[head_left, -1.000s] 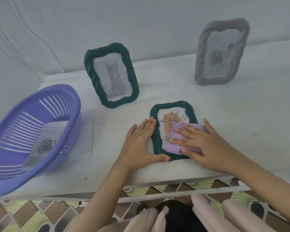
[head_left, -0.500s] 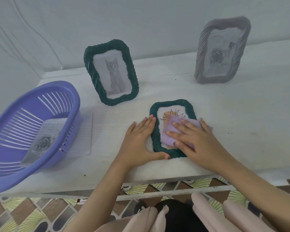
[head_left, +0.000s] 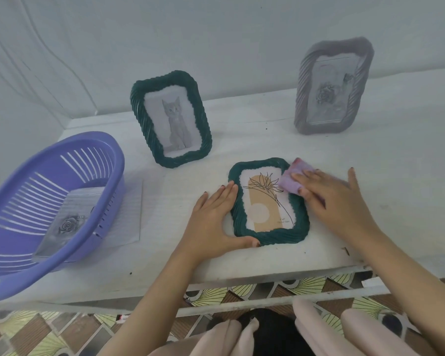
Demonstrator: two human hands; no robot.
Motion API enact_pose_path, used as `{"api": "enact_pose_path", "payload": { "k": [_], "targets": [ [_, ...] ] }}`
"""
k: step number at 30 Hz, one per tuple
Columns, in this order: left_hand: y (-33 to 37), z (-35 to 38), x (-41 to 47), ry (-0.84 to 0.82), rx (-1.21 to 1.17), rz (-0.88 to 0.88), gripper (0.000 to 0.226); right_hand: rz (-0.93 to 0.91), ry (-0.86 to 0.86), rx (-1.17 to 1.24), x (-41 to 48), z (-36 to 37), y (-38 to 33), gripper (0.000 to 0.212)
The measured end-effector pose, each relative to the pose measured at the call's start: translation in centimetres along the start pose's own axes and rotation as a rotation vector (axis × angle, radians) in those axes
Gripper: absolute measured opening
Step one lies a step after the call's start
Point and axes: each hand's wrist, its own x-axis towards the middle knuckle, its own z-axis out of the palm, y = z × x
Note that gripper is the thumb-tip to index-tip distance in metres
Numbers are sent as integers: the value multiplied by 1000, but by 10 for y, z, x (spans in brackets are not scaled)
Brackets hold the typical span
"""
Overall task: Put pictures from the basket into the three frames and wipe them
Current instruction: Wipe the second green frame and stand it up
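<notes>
Right hand (head_left: 337, 201) laid flat, fingers straight, purple cloth (head_left: 290, 179) pressed on far right corner of lying green frame (head_left: 265, 204). Left hand (head_left: 213, 217) spread, fingers braced along left rim, thumb against near edge. Frame flat on tabletop (head_left: 242, 142), near front edge. Probably light, stiff, front pane likely fragile and slidey, so best gripped by ribbed rim, pressure kept gentle. Cloth soft, easily bunched.

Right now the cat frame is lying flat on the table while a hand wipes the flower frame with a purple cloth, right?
Not quite. The head view shows the cat frame standing upright on the table. The right hand does press the purple cloth on the flower frame, which lies flat.
</notes>
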Motion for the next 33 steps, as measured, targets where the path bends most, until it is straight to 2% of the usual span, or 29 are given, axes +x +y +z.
{"api": "enact_pose_path", "payload": {
  "k": [4,7,10,14,18,20,23,25,28,31,33],
  "targets": [
    [0,0,0,1,12,1,118,169,65,-211,-6,-3,20,48],
    [2,0,-1,1,-10,0,119,328,71,-241,-12,-8,24,46],
    [2,1,1,-7,-40,-21,120,321,115,-190,-20,-6,9,43],
    [11,0,2,-42,-158,-87,119,222,149,24,-27,-2,-23,44],
    [18,-2,5,-64,-291,-106,118,236,114,194,-30,0,-49,47],
    [22,-6,3,-62,-528,-110,107,267,136,388,-29,2,-54,48],
    [27,-14,-5,46,-997,-141,74,373,167,753,-26,-1,-55,47],
    [25,-13,-5,168,-1119,-165,65,421,189,947,-25,-4,-54,50],
    [21,-13,-2,302,-1275,-223,66,451,181,1171,-22,-11,-52,56],
    [19,-18,4,340,-1364,-261,73,443,139,1342,-18,-19,-48,63],
    [20,-23,7,352,-1392,-247,69,410,99,1371,-15,-24,-44,66]
  ]
}}
